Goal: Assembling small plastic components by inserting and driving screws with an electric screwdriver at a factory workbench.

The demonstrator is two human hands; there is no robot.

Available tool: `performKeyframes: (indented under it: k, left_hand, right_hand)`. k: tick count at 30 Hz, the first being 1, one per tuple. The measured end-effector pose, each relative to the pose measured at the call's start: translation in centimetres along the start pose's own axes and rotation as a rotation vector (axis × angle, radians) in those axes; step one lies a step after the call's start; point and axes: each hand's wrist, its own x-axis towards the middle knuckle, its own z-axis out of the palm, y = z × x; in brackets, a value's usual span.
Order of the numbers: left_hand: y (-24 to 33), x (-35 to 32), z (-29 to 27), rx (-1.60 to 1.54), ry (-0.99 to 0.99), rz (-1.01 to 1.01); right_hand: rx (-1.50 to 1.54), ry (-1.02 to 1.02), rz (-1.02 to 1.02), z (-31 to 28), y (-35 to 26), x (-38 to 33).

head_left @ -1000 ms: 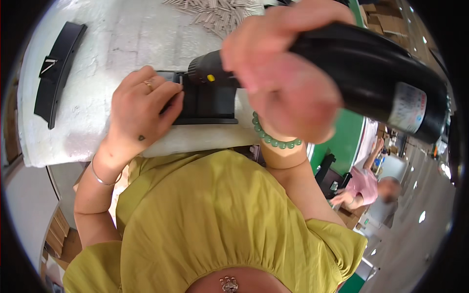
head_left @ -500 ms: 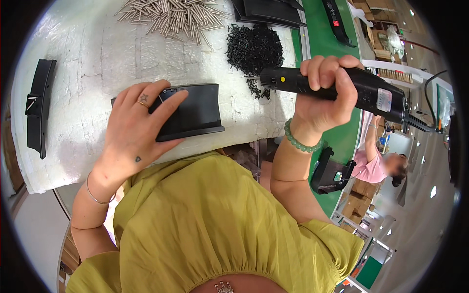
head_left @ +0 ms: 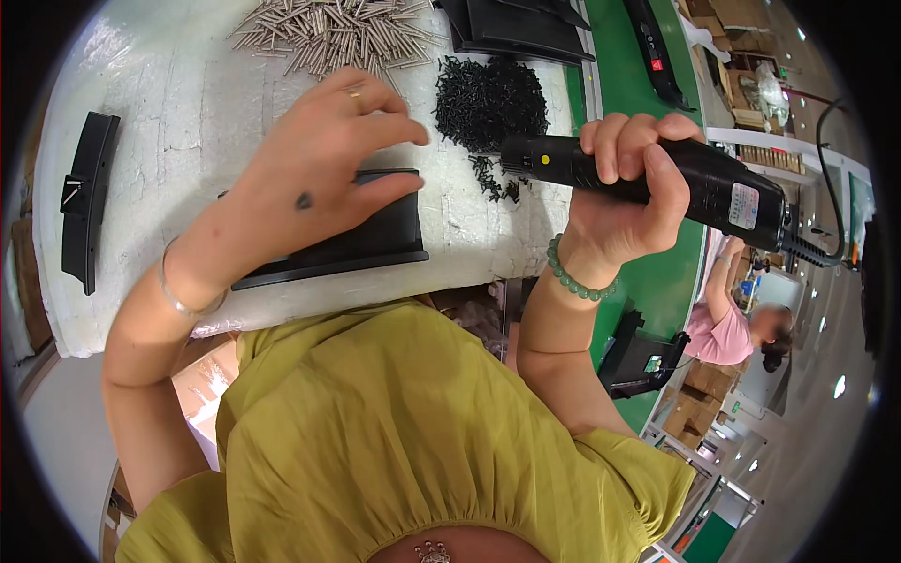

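Note:
My left hand (head_left: 314,174) hovers over a black plastic panel (head_left: 389,230) lying near the front edge of the padded work surface. Its thumb and forefinger are spread apart, with nothing visible between them, and they point toward a heap of small black screws (head_left: 488,98). The hand and wrist hide the panel's left part. My right hand (head_left: 624,220) is wrapped round a black corded electric screwdriver (head_left: 718,183), held level with its tip pointing left, just below the screw heap. A few loose screws (head_left: 497,178) lie by that tip.
Silver metal pins (head_left: 333,38) are piled at the back. A curved black part (head_left: 89,202) lies far left; black panels (head_left: 516,28) are stacked at the back right. A green bench (head_left: 619,56) on the right carries more black parts. Beyond it sits a person in pink (head_left: 723,333).
My left hand has lifted off the black panel and moved up and right toward the screws, its fingers opening. The right hand still grips the screwdriver, almost in the same place.

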Motion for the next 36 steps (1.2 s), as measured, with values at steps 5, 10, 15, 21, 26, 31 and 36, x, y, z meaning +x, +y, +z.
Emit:
performKeyframes:
  k: [5,10,15,21,26,31,36]
  left_hand:
    - [-0.5,1.3,1.7,0.015,-0.063,0.117]
    - [-0.9,2.1,1.9,0.054,-0.091,0.098]
    - [-2.2,3.8,3.5,-0.006,-0.061,0.129]
    - [-2.7,5.6,5.2,-0.006,0.056,0.297]
    - [-2.8,5.9,5.3,0.023,0.096,0.306]
    - [-2.6,6.2,4.9,0.003,0.154,0.286]
    - [-1.8,6.0,4.5,-0.003,0.236,0.318]
  right_hand:
    - [-0.046,0.047,0.019,0.9,0.9,-1.1]
    - [0.002,0.024,0.007,0.7,0.2,-1.0]
    - [0.083,-0.055,-0.074,0.2,-1.1,-0.5]
    - [0.070,-0.082,-0.105,-0.6,-2.2,0.0]
    - [0.135,-0.054,-0.193,-1.3,-2.4,0.2]
    - [0.127,-0.141,-0.199,-1.4,-3.0,0.3]
    - [0.166,-0.203,-0.235,-1.0,-3.2,0.1]
